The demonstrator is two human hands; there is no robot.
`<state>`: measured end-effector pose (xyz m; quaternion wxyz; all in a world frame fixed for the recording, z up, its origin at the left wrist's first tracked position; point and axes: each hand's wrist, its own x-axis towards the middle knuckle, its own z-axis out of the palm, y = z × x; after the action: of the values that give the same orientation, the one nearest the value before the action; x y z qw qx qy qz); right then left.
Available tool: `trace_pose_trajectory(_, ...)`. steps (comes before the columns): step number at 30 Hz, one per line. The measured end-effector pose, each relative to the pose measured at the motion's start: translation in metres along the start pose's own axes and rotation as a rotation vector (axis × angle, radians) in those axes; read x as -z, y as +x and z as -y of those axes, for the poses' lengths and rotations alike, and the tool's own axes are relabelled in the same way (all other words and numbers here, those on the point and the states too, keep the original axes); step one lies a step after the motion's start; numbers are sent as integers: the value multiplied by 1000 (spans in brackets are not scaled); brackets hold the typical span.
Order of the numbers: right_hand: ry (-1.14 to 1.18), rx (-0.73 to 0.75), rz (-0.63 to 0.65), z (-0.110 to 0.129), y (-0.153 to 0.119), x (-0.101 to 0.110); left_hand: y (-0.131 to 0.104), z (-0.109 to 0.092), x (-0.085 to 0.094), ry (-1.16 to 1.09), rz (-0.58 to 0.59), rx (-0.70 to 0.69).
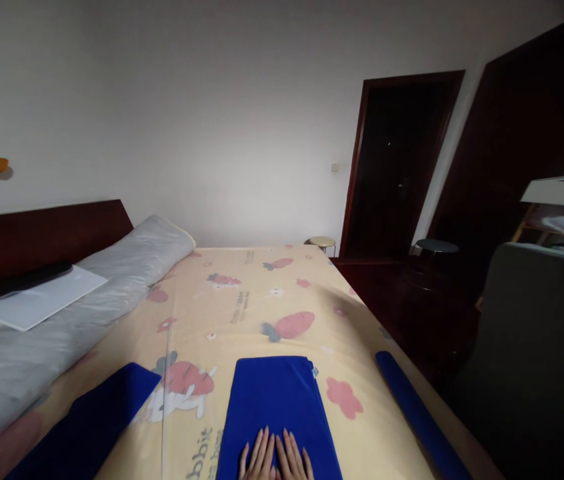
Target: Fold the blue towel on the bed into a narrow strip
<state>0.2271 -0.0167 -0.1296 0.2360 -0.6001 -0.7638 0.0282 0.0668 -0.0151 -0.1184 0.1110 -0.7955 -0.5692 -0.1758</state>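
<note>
Bedroom, yellow carrot-print bed (262,300) w/ both hands (276,459) flat, released, on folded blue towel (275,400).

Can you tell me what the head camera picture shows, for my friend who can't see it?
Two hands, the left hand and right hand, press flat side by side on a folded blue towel lying on a yellow cartoon bedsheet. Another blue cloth lies to the left and a rolled blue towel to the right.

We note a solid royal-blue folded cloth (277,407) under our hands; the sheet (262,300) is pale yellow with pink carrot and rabbit prints. At 3 o'clock, a matching blue roll (419,413).
</note>
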Motion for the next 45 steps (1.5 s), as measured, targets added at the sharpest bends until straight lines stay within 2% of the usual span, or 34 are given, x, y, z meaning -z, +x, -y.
trace_pose_trajectory(5,-62,-148,-70,-31,-3,36,-1,43,45,-6,160,119)
trace_pose_trajectory(8,-76,-159,-88,-44,-4,48,-2,63,58,24,174,161)
trace_pose_trajectory(11,-55,-119,-71,-37,1,48,0,57,53,53,117,124)
trace_pose_trajectory(15,10,13,14,-9,14,45,10,22,37,49,38,23)
trace_pose_trajectory(18,26,54,70,5,26,47,22,0,28,37,5,2)
trace_pose_trajectory(22,26,21,135,13,44,55,45,-6,32,25,37,-29)
trace_pose_trajectory(26,52,27,187,14,68,70,74,1,45,0,151,-48)
trace_pose_trajectory(30,55,54,248,9,103,84,111,12,55,-28,225,-90)
trace_pose_trajectory(32,44,47,263,0,122,89,130,24,56,-43,242,-78)
trace_pose_trajectory(35,1,-16,245,-23,147,94,151,51,54,-21,237,46)
trace_pose_trajectory(38,-60,-125,239,-52,160,98,159,79,51,15,208,193)
trace_pose_trajectory(40,-91,-176,238,-68,164,99,159,92,51,16,205,233)
trace_pose_trajectory(43,-116,-197,210,-78,164,96,160,98,55,17,213,245)
trace_pose_trajectory(45,-144,-236,163,-72,164,91,163,92,60,43,190,252)
